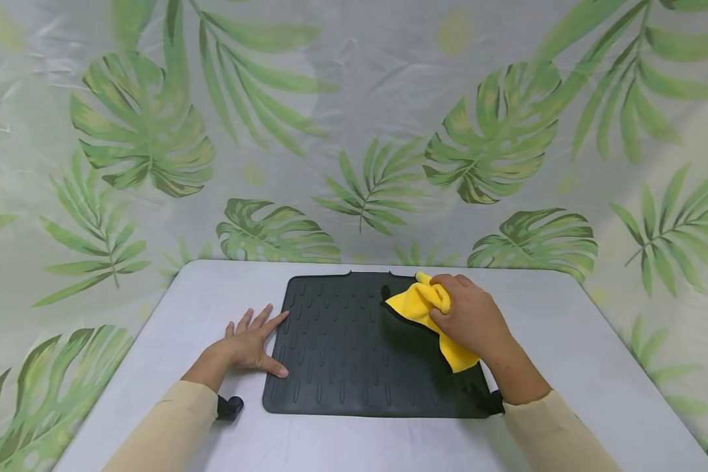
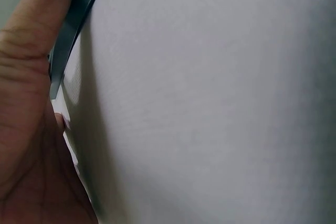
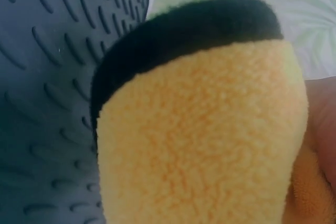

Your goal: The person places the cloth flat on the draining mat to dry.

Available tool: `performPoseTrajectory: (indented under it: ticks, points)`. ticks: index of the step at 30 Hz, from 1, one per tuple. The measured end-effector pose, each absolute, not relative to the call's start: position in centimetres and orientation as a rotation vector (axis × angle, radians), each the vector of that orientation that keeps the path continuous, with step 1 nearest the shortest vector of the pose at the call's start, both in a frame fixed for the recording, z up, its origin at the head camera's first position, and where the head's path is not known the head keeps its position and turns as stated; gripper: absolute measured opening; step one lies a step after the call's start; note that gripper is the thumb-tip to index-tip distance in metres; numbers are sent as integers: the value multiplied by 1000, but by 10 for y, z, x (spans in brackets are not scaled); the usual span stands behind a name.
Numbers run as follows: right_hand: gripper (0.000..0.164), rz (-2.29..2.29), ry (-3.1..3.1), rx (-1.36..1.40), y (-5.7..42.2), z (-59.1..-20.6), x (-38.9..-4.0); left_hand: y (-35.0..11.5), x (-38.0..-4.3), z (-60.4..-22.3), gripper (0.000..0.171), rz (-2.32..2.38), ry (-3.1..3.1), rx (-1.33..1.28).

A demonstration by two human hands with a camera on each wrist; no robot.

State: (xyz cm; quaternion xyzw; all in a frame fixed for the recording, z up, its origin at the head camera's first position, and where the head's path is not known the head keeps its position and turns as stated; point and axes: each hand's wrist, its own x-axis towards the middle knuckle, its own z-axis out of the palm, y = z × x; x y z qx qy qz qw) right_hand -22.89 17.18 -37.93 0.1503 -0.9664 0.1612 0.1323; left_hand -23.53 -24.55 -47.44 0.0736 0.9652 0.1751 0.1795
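Beige sleeves (image 1: 159, 426): nearest the camera, at eight and four o'clock of the black mat (image 1: 330, 354), with a small black piece (image 1: 230, 408) beside each wrist.
Surface (image 1: 584, 334): smooth and white, its far corners rounded at ten and two o'clock.
Leafy backdrop (image 1: 377, 98): pale sheeting printed with green leaves, rising behind the far rim and showing past both sides of the surface.
Black mat: flat in the middle of the surface, its face patterned with short raised ridges, a shallow tab at twelve.
Left hand: at nine o'clock (image 1: 250, 347), fingers spread wide and gripping nothing, thumb over the mat's edge and forefinger tip at that edge.
Right hand: between two and three (image 1: 472, 314), fingers curled tightly round a bunched yellow cloth (image 1: 415, 301).
Yellow cloth: at two o'clock, dark-bordered, hanging over the mat; whether it touches, I cannot tell.
Mat edges: near edge mostly visible; right edge largely hidden by cloth and forearm.
Open room: white surface extends beyond both hands, at nine and three; narrow strip at twelve, deeper one at six.
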Motion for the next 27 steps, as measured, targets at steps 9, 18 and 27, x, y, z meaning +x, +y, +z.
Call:
performPoseTrajectory:
  ticks: [9, 18, 27]
  points:
    - [44, 493, -2800, 480, 156, -387, -234, -248, -240, -478, 136, 528, 2699, 200]
    - [45, 504, -2793, 517, 139, -397, -239, -249, -238, -477, 134, 538, 2708, 207]
    - [42, 556, -2801, 551, 119, -417, -243, -248, -236, -477, 134, 547, 2711, 215]
